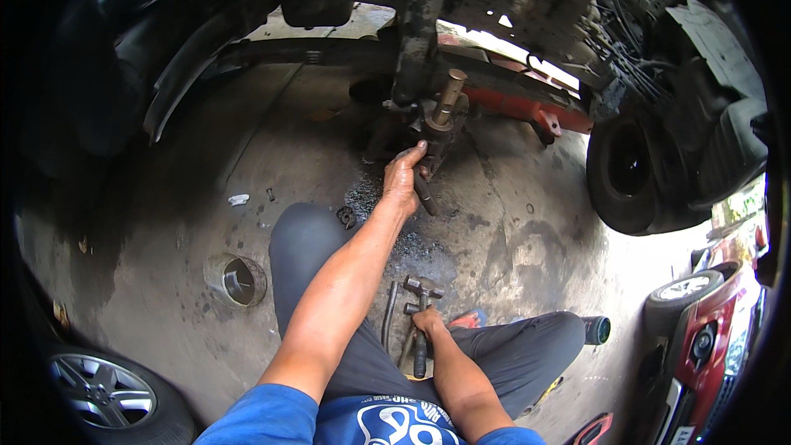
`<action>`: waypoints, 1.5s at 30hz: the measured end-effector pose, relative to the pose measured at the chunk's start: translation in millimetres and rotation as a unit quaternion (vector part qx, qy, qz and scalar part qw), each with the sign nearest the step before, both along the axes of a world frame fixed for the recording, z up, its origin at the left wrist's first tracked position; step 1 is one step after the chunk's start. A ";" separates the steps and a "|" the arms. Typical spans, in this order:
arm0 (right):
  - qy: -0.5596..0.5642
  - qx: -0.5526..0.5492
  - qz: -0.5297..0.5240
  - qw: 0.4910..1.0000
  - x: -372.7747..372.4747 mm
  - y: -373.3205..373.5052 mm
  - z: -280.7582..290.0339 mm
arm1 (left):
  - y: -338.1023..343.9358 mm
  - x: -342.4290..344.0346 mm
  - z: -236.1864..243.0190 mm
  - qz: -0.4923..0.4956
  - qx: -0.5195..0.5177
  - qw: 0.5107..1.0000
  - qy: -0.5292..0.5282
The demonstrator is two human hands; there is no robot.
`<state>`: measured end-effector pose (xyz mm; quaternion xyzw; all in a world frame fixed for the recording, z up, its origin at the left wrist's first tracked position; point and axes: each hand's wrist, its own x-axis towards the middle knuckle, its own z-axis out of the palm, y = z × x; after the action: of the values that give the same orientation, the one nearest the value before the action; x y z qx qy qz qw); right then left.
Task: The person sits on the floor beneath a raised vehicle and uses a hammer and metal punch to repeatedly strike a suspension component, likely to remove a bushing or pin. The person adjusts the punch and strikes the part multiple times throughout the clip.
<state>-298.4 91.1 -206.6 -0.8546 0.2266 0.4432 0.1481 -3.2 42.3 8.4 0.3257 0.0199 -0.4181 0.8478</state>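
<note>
My left hand (403, 177) reaches forward, its thumb up and its fingers wrapped round a greasy dark suspension part (434, 138); exactly where the fingers grip is hidden. From the top of that part a bare metal cylinder (450, 97) rises at a slight tilt. A short dark rod (425, 195) slants down just below my fingers. Down on the floor between my legs, my right hand (428, 320) is closed on a hammer (423, 288) close to its head. Against it lies a second hammer (409, 309), with a curved dark bar (389, 317) on the left.
The vehicle's dark underside and a strut (418, 29) hang ahead. A red beam (515, 107) crosses behind. A round container (236, 280) and a removed wheel (107, 391) stand left. At right are a tire (626, 169), a dark can (598, 330) and a red car (709, 346).
</note>
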 end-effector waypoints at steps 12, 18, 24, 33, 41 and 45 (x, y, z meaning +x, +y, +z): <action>-0.064 0.072 -0.520 0.849 6.1 -1.8 20.2 | 1.6 -6.5 -3.9 -0.063 -0.002 0.998 -0.032; -0.054 0.078 -0.519 0.850 6.6 -6.5 -10.5 | -0.4 -13.3 -14.1 -0.118 0.046 0.988 -0.085; -0.075 0.061 -0.560 0.823 4.4 -3.9 -13.5 | 1.0 -36.1 -84.0 -0.240 0.400 0.859 -0.211; -0.101 0.071 -0.379 0.917 -4.5 -12.7 -75.6 | 61.2 -95.5 -215.3 -0.398 0.588 0.617 -0.340; -0.084 0.051 -0.496 0.863 3.8 -9.5 -26.8 | 84.7 -135.0 -264.0 -0.596 0.476 0.369 -0.531; -0.074 0.073 -0.551 0.828 11.4 -10.5 13.4 | 83.2 -131.4 -266.7 -0.626 0.455 0.334 -0.538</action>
<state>-286.9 80.6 -193.2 -0.6048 0.6151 0.2391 0.4458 -134.6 125.5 -258.3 0.7317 -0.4635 -0.4861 -0.1164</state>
